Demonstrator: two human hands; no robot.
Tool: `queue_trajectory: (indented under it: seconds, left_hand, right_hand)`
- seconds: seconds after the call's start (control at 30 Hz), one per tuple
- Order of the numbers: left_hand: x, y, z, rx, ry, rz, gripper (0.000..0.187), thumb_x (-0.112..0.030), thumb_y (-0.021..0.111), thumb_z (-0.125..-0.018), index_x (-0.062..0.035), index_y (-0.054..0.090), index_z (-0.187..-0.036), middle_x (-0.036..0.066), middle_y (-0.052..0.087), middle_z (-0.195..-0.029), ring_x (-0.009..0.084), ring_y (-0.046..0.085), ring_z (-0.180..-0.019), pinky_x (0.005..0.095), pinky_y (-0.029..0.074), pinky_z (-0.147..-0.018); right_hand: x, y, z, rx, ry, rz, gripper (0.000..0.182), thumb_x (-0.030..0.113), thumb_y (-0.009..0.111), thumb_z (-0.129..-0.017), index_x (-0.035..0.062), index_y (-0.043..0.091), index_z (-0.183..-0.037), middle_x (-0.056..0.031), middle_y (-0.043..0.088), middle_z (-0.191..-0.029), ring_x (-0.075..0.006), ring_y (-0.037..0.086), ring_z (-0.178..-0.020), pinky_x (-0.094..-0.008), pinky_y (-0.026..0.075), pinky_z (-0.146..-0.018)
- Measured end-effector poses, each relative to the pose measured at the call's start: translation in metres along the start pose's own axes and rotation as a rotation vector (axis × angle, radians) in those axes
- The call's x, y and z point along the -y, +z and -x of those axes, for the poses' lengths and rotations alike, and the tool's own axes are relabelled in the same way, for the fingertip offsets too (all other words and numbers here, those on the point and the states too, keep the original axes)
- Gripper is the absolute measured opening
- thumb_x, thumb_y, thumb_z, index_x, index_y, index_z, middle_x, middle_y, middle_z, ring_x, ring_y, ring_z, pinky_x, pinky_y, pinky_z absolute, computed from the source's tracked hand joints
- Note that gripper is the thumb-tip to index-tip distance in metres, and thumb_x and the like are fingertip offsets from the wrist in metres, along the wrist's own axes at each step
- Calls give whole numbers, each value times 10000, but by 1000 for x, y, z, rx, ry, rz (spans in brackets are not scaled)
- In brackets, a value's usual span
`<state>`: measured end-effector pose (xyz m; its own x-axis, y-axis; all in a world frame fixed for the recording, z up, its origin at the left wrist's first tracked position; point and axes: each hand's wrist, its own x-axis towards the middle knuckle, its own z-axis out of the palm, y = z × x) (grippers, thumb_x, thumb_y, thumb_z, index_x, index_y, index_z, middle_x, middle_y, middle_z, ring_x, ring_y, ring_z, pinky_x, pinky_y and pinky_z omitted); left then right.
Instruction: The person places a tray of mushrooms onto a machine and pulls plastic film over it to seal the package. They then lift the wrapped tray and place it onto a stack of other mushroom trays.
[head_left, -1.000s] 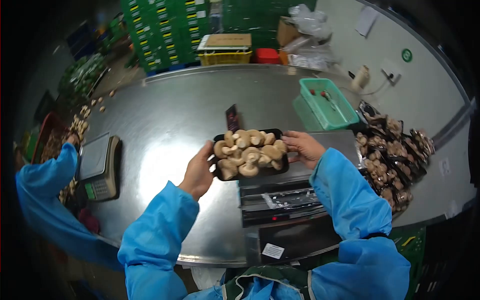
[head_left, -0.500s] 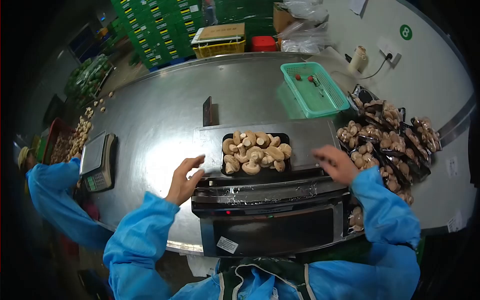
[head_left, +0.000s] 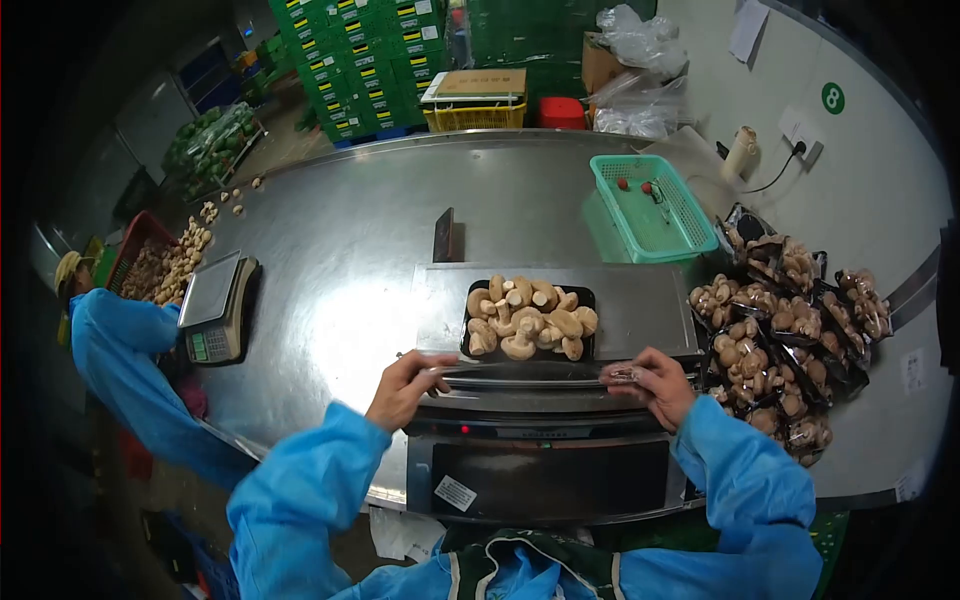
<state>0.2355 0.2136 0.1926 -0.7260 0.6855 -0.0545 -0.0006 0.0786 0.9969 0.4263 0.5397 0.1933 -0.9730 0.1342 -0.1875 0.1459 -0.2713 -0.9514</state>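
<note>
A black tray [head_left: 588,296] heaped with pale brown mushrooms [head_left: 522,322] rests on the metal plate of a wrapping machine [head_left: 550,475]. Below the tray's left end, my left hand [head_left: 408,388] has its thumb and fingers pinched together at the film edge; clear film seems to stretch along the machine's front bar. On the other side, my right hand [head_left: 655,385] pinches the film too, with a shiny bit of it at the fingertips. Neither hand touches the tray.
Wrapped mushroom packs [head_left: 770,320] pile up at the right, by a green basket [head_left: 655,235]. A scale [head_left: 218,305] stands at the left beside a co-worker's blue sleeve [head_left: 125,320] and loose mushrooms [head_left: 185,262]. A small dark upright block [head_left: 444,235] stands behind the plate.
Both hands have moved down and inward from beside the tray to the machine's front bar, and their fingers have closed on the film. The whole view has shifted slightly.
</note>
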Motion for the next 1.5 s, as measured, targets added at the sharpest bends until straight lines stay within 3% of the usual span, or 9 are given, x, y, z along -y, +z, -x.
queue_trajectory:
  seconds: [0.2, 0.4, 0.6, 0.87, 0.9, 0.97, 1.27, 1.4, 1.5]
  left_hand:
    - [-97, -27, 22, -62, 494, 176, 108, -121, 462, -912, -19, 467, -879, 219, 623, -965, 285, 646, -866, 393, 551, -741]
    - [-98, -34, -147, 66, 906, -991, 462, 49, 494, -803, -74, 427, -1243, 124, 502, -1254, 302, 548, -1072, 344, 479, -899]
    - [-6, -49, -193, 439, 568, -1441, 689, 48, 505, -761, -193, 287, -1369, 112, 224, -1441, 320, 401, -1219, 382, 341, -1041]
    - [67, -32, -151, 305, 507, -850, 388, -154, 426, -911, -54, 424, -1286, 179, 364, -1361, 314, 370, -1245, 375, 342, -980]
    - [50, -23, -133, 275, 225, -467, 372, -156, 393, -927, -34, 431, -1276, 168, 429, -1305, 289, 409, -1214, 364, 347, -973]
    - [30, -4, -97, 124, -151, 123, 342, -170, 328, -958, -7, 475, -1221, 110, 574, -1123, 203, 543, -1053, 332, 426, -898]
    - [57, 50, 93, -50, -1012, 658, 326, -283, 446, -916, -37, 556, -1099, 65, 616, -1044, 164, 597, -890, 302, 483, -750]
    - [101, 58, 144, -227, -520, 536, 256, -199, 474, -904, -48, 551, -1096, 57, 610, -999, 119, 591, -839, 238, 472, -676]
    - [54, 75, 134, -435, -537, 474, 179, -191, 510, -891, -33, 559, -960, -13, 548, -740, 82, 529, -651, 223, 447, -605]
  right_hand:
    - [94, 23, 39, 38, -364, -290, 69, 107, 462, -901, 41, 481, -908, -227, 597, -1019, -330, 558, -1051, -476, 479, -867]
    - [102, -17, -99, -117, -955, 1516, 570, -81, 527, -715, 70, 434, -1257, -147, 460, -1284, -285, 467, -1174, -347, 404, -977]
    - [36, -59, -161, 86, -698, 1857, 590, -22, 509, -752, 79, 363, -1315, -141, 284, -1407, -301, 348, -1257, -381, 295, -1047]
    - [-31, -29, -128, -168, -498, 1092, 319, 82, 420, -876, 11, 513, -1173, -196, 509, -1208, -323, 478, -1131, -387, 380, -936]
    - [-28, -19, -120, -168, -503, 1094, 319, 82, 420, -876, 11, 513, -1173, -196, 509, -1208, -323, 478, -1131, -387, 380, -936]
    - [-16, 10, -94, -276, -30, 38, 262, 117, 402, -912, -12, 567, -1069, -144, 601, -1048, -235, 577, -987, -336, 451, -846]
    - [-81, 59, 64, -290, 551, -303, 240, 156, 460, -911, -7, 566, -1053, -63, 623, -937, -140, 601, -821, -285, 488, -729]
    - [-101, 54, 93, -332, 469, -385, 226, 146, 470, -902, -6, 549, -1048, -82, 621, -921, -144, 617, -798, -264, 506, -676]
    - [-92, 51, 103, -404, 389, -665, 282, 228, 484, -893, -4, 549, -1040, -78, 613, -941, -176, 611, -838, -285, 509, -689]
